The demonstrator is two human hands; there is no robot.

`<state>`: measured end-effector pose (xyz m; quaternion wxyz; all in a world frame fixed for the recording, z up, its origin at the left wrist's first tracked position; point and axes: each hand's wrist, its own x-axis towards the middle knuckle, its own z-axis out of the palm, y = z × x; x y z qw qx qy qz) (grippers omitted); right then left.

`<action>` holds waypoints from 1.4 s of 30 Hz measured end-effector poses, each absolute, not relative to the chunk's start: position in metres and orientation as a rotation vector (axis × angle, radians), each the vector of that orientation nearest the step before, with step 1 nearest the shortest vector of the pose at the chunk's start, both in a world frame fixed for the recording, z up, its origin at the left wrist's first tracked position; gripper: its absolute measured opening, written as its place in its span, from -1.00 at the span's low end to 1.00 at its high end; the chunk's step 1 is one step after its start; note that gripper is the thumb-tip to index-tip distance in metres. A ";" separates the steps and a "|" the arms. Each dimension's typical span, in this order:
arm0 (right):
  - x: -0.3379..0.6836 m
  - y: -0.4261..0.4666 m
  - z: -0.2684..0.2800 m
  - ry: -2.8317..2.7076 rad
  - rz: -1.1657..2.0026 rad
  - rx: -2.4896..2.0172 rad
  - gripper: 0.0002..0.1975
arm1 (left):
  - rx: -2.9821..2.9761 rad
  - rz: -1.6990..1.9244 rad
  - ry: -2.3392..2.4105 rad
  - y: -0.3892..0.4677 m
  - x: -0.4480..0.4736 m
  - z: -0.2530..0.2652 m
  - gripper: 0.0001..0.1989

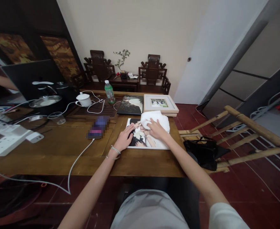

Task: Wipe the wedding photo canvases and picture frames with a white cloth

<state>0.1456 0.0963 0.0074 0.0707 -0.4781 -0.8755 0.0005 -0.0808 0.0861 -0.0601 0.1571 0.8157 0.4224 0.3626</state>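
Note:
A glossy photo panel (142, 141), printed with a couple, lies flat at the table's front edge. My left hand (125, 137) rests on its left side, fingers stretched out flat and holding nothing. Bunched over the panel's upper right is a white cloth (162, 118). My right hand (157, 128) presses down on the cloth and holds it against the panel, with the thumb and fingers bent into it. The cloth and my hands hide part of the print. Just behind the panel are a dark photo album (130, 105) and a light-framed picture (172, 103).
Left of my hands a phone (97, 127) lies on its charging cable. Farther left are a power strip (7, 140), a plastic cup (58, 118), a lidded pot (45, 103) and a white teacup (84, 100). A green bottle (109, 92) stands behind. A bamboo chair (245, 127) holds a black bag (203, 151).

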 end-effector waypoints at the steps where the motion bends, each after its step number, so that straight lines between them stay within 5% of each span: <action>1: 0.145 0.101 0.006 -2.617 -0.014 -1.451 -0.56 | 2.337 1.037 1.208 0.086 -0.081 -0.060 -0.54; 15: 0.148 -0.047 0.001 -2.819 0.050 -1.237 -0.63 | 2.336 1.034 1.226 0.084 -0.078 -0.060 -0.53; 29: 0.119 0.076 0.005 -2.631 -0.027 -1.533 -0.52 | 2.275 1.035 1.205 0.083 -0.080 -0.058 -0.54; 36: 0.089 0.033 -0.003 -2.838 -0.037 -1.098 -0.62 | 1.977 1.340 1.182 0.071 -0.081 -0.038 -0.49; 42: 0.124 -0.012 0.002 -2.897 0.141 -0.974 -0.61 | 2.144 1.129 1.198 0.075 -0.079 -0.046 -0.49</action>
